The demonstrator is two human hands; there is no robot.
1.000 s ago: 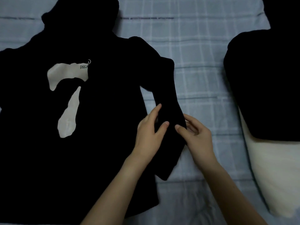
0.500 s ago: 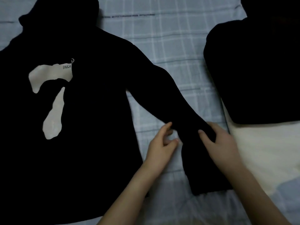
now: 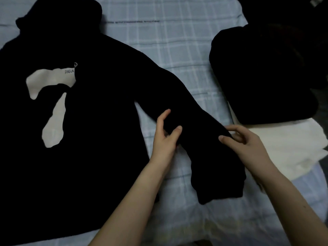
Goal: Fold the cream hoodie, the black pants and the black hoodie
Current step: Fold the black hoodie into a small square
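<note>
Black hoodie [image 3: 92,121], soft fabric with a large white "7" print [image 3: 53,121], lies spread flat and unfolded on the blue-checked bed sheet [image 3: 177,50], hood at the top. Its long sleeve [image 3: 204,139] slants toward lower right. Left hand [image 3: 165,141] grasps the sleeve's inner edge, thumb over the cloth. Right hand [image 3: 248,146] pinches the outer edge, nearer the cuff. At right, a folded black garment [image 3: 257,77], most likely the pants, sits on the folded cream hoodie [image 3: 292,151]. Judgement: two of three pieces done. The last one is at its first fold; the sleeves and body are yet to be folded.
</note>
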